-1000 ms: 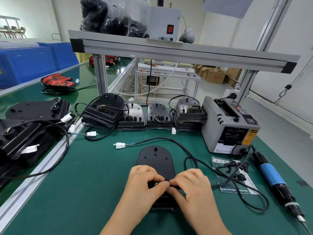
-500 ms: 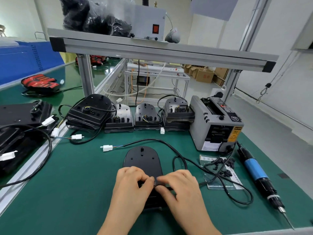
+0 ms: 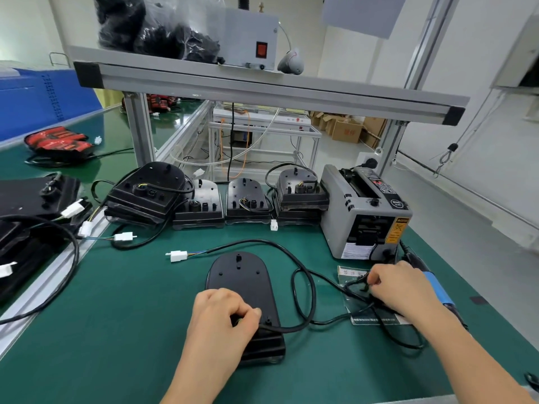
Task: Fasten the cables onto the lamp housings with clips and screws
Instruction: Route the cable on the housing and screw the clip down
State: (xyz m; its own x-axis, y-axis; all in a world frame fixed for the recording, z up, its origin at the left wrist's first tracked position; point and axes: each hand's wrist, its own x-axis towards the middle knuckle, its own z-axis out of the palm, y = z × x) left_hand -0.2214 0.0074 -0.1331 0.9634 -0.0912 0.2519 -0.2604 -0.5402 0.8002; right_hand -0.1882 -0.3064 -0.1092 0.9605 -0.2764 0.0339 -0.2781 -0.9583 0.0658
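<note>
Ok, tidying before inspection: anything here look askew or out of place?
Nothing damaged or spilled. The black cable loops over the clip bag under the right hand, and the back row's left housing stack sits tilted.

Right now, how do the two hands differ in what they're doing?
Place: the left hand rests on the housing; the right hand is off it, out to the side. Grip: the left hand pinches the cable at its entry; the right hand picks at the clips. Both are bare with fingers curled.
</note>
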